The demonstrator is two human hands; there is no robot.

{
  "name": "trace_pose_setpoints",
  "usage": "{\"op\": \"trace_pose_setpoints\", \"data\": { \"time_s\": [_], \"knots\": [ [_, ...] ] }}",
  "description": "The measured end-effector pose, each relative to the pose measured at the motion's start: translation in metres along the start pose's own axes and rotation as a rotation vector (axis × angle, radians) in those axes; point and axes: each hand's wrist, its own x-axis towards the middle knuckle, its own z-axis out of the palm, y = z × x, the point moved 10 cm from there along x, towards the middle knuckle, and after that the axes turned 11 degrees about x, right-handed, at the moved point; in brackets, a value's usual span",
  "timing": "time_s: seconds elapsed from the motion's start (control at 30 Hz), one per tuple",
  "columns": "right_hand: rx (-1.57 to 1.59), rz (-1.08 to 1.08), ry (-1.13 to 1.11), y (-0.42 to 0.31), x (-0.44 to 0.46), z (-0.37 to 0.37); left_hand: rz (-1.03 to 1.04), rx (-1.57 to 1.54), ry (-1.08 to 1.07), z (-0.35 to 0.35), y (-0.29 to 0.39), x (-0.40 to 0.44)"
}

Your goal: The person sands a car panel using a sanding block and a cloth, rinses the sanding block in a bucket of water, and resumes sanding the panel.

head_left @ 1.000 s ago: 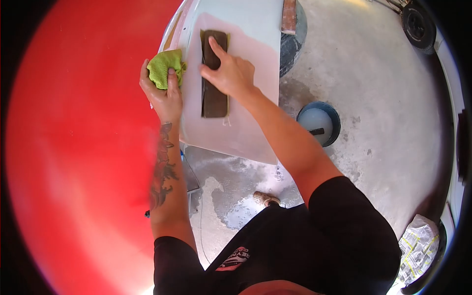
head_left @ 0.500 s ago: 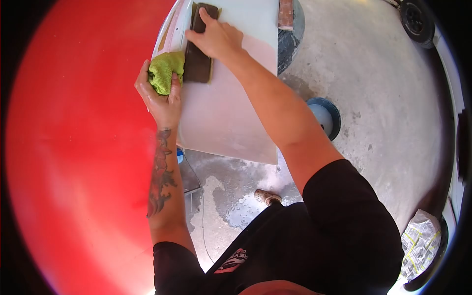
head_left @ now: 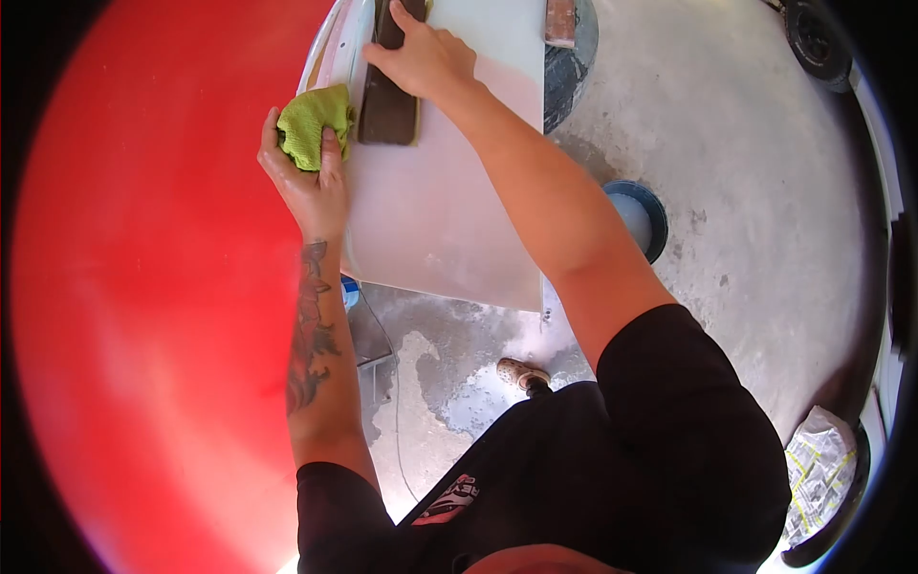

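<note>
Head view: large smooth red panel at left; left hand — fingers clamped on crumpled lime-green cloth; right hand, thumb and fingers spread, presses long dark-brown sanding block on pale pinkish-white panel — round dark-blue bucket beyond.

Can't see the far end of the dark block, chopped off by the top edge, plus a bit lost under the right hand. Same crop for the pale panel and the reddish-brown block. Can't fully make out the left hand behind the green cloth. Can only see part of the bucket past the right forearm. Can't read the shirt logo, too small and creased tbh.
</note>
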Motion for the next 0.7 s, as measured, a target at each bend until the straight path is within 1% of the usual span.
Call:
{"op": "trace_pose_setpoints", "data": {
  "time_s": [0.07, 0.13, 0.2, 0.23, 0.27, 0.3, 0.33, 0.4, 0.43, 0.5, 0.53, 0.6, 0.63, 0.67, 0.7],
  "knots": [
    [-0.05, -0.041, -0.011, 0.016, -0.041, 0.003, 0.0, -0.009, 0.006, 0.001, -0.003, 0.004],
    [-0.108, -0.02, -0.113, 0.035, -0.08, 0.013, 0.014, -0.004, 0.019, 0.001, -0.001, 0.004],
    [-0.152, -0.001, -0.112, 0.028, -0.073, 0.01, 0.011, -0.079, 0.041, 0.001, -0.004, 0.005],
    [-0.12, -0.056, -0.033, 0.019, -0.055, 0.008, 0.01, -0.115, 0.049, -0.001, -0.005, 0.004],
    [-0.09, -0.113, 0.045, 0.006, -0.031, 0.005, 0.024, -0.072, 0.062, -0.003, -0.003, 0.004],
    [-0.094, -0.041, 0.0, -0.009, -0.015, 0.0, 0.039, -0.029, 0.075, -0.005, 0.0, 0.005],
    [-0.039, -0.05, -0.011, -0.017, -0.001, 0.0, 0.051, 0.018, 0.084, -0.008, 0.002, 0.003],
    [-0.02, -0.084, 0.025, -0.016, -0.004, 0.003, 0.049, 0.018, 0.088, -0.01, -0.001, 0.0],
    [-0.039, -0.08, 0.005, -0.011, -0.019, 0.007, 0.052, 0.013, 0.097, -0.009, -0.002, 0.001],
    [-0.068, -0.091, -0.04, 0.005, -0.071, 0.018, 0.032, -0.115, 0.08, -0.006, -0.005, 0.002],
    [-0.055, -0.065, -0.115, 0.016, -0.098, 0.026, 0.022, -0.18, 0.069, -0.005, -0.005, 0.001],
    [-0.095, -0.075, -0.133, 0.021, -0.102, 0.032, 0.024, -0.266, 0.075, -0.004, -0.006, 0.001],
    [-0.08, -0.105, -0.089, 0.013, -0.09, 0.026, 0.03, -0.306, 0.072, -0.005, -0.006, 0.001],
    [-0.071, -0.137, -0.051, 0.002, -0.069, 0.02, 0.018, -0.333, 0.074, -0.005, -0.006, -0.001],
    [-0.062, -0.114, -0.003, -0.004, -0.041, 0.017, 0.005, -0.358, 0.075, -0.004, -0.007, -0.002]
  ]
}}
